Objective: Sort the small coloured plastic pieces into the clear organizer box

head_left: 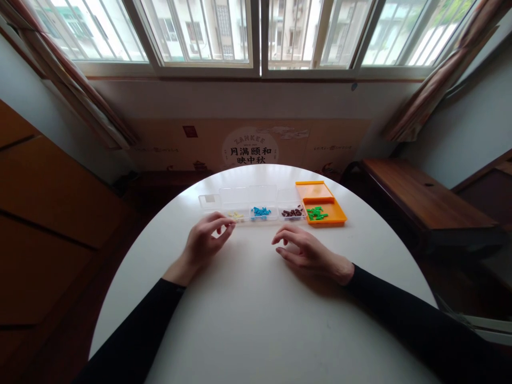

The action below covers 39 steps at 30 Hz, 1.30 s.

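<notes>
My left hand is beside the leftmost clear plastic box, its thumb and index fingertips brought together in a pinch. Whatever may be between them is too small to make out. Pale yellow pieces lie in that box just past the fingertips. Blue pieces fill part of a clear plastic box in the middle, and dark brown pieces lie in another to its right. My right hand hovers in front of the brown pieces, fingers curved and apart, holding nothing. Small green pieces sit in an orange tray.
The boxes and tray stand in a row across the far part of a round white table. Behind it a printed panel leans below the windows. A brown wooden bench is at the right, an orange-brown cabinet at the left.
</notes>
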### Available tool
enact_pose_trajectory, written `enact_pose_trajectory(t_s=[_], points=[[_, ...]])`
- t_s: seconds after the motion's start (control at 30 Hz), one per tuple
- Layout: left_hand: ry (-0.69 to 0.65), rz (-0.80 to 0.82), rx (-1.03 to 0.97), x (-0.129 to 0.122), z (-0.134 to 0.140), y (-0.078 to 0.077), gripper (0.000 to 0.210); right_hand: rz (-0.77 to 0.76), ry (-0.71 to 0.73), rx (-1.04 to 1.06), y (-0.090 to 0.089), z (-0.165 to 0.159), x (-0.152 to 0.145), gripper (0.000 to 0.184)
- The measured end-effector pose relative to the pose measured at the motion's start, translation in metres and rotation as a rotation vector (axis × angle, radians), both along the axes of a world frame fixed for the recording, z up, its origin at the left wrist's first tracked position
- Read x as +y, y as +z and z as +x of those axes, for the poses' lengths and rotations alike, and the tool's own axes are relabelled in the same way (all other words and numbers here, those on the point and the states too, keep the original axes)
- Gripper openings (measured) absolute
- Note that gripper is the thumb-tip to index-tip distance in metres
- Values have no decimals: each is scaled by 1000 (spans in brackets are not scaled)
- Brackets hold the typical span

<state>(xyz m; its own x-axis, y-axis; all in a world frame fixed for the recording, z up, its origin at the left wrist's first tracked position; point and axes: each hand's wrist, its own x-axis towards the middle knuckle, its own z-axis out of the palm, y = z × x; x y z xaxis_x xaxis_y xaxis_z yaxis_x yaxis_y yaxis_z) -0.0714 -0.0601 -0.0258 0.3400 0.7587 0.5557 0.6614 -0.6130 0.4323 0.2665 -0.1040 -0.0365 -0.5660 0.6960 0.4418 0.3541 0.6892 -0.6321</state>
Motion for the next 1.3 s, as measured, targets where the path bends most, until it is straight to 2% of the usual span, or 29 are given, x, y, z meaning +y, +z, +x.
enact_pose_trajectory(t_s=[0.1,0.2,0.4,0.57,0.7,0.77,0.83,0.93,1.03,1.17,1.23,1.3], points=[[-145,20,95,-5,8,1,22,53,-13,-45,0,0,3,24],[-232,16,142,-7,13,3,22,100,6,-83,3,-1,5,21],[-288,17,190,-6,15,1,18,79,17,-89,7,-2,6,18],[-296,-31,170,-4,13,0,15,64,-128,95,20,10,16,12],[-300,-50,150,-4,14,2,15,157,-372,115,38,58,53,12],[-302,-55,148,-4,15,4,15,203,-530,48,41,91,82,15],[-300,-54,150,-4,17,5,17,180,-613,-81,41,123,114,15],[-295,-30,175,-4,19,5,18,69,-612,-237,36,154,156,29],[-294,5,201,-5,20,3,17,-18,-577,-347,29,161,184,42],[-283,-5,186,-6,17,2,15,-97,-559,-457,22,154,199,34],[-275,-16,191,-7,16,1,15,-88,-549,-478,20,151,201,28],[-268,-14,210,-7,15,1,15,-66,-547,-493,20,151,203,30]])
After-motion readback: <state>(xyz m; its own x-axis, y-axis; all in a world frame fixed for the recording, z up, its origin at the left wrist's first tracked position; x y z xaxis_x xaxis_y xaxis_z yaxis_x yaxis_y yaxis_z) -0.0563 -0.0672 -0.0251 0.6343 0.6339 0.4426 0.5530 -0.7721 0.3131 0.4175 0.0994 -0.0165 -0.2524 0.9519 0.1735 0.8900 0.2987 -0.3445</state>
